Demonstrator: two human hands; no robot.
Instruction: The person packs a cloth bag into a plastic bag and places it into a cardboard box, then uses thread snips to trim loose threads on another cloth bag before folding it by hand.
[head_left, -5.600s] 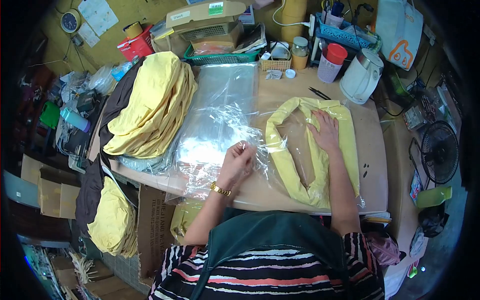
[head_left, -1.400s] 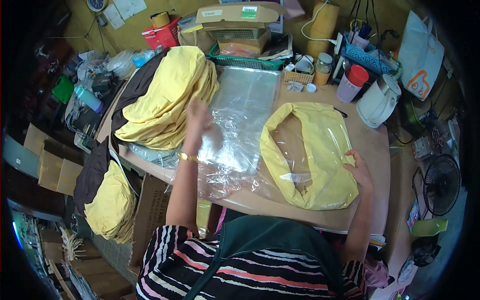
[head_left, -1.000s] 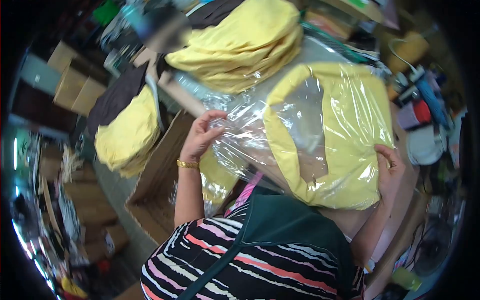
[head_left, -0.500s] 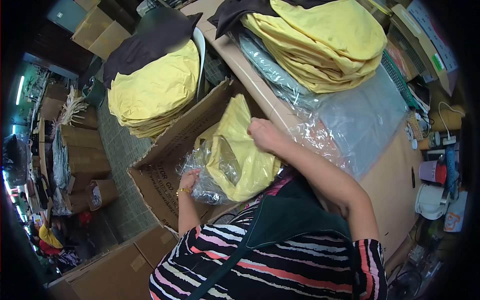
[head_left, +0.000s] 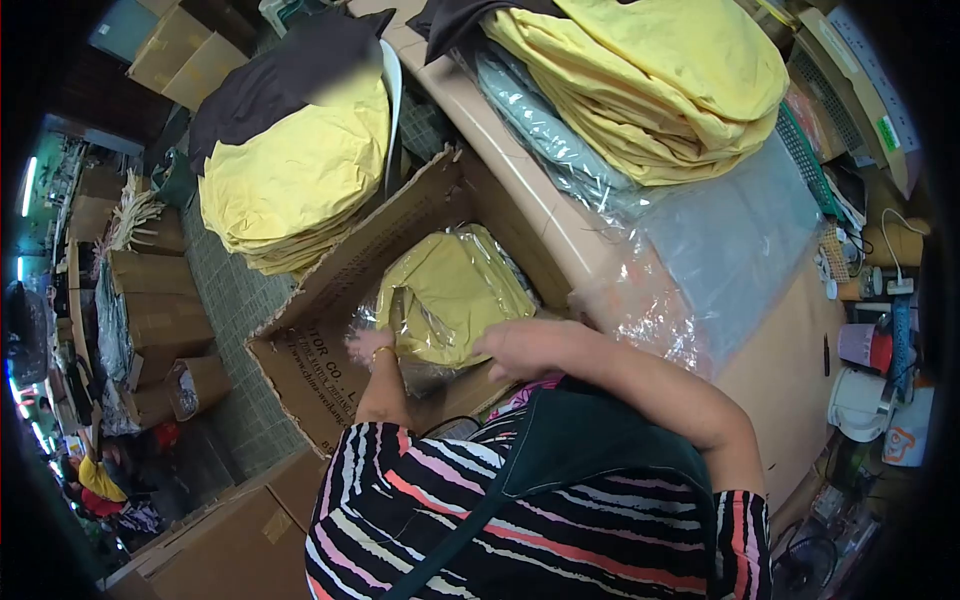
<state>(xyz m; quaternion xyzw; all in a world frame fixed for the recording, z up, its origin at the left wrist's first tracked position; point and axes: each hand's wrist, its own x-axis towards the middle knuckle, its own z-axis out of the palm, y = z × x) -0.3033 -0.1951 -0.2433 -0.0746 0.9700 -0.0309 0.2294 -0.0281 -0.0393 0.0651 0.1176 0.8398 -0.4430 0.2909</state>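
You were at the setting-down step, by the look of it: the yellow fabric piece (head_left: 470, 275) in its clear film lay down inside the open carton (head_left: 400, 225), next to the tabletop (head_left: 775, 390). It lay roughly flat, its ring-like folds facing up, with loose film bunched towards the carton's printed wall.

Your left hand (head_left: 368, 345) was at that film, just inside the printed wall and near the carton's left corner. It was blurred, and I could not tell whether the fingers pinched the film or only pressed it. Your right hand (head_left: 515, 348) was at the edge of the piece nearest your body, its fingers loosely curled — whether they gripped or merely touched, I could not tell either.

As I judged it, the next move called for a light, level press with both hands, the spare film tucked flat beside the fabric rather than left standing against the wall. Slick film could cling to your fingers, so a slow release suited it; a quick lift risked dragging a corner up or rumpling the folds.

The large yellow stack (head_left: 660, 80) sat on the tabletop, close to its edge on the carton side, with flat clear bags (head_left: 735, 240) beside it — neither was in your hands.
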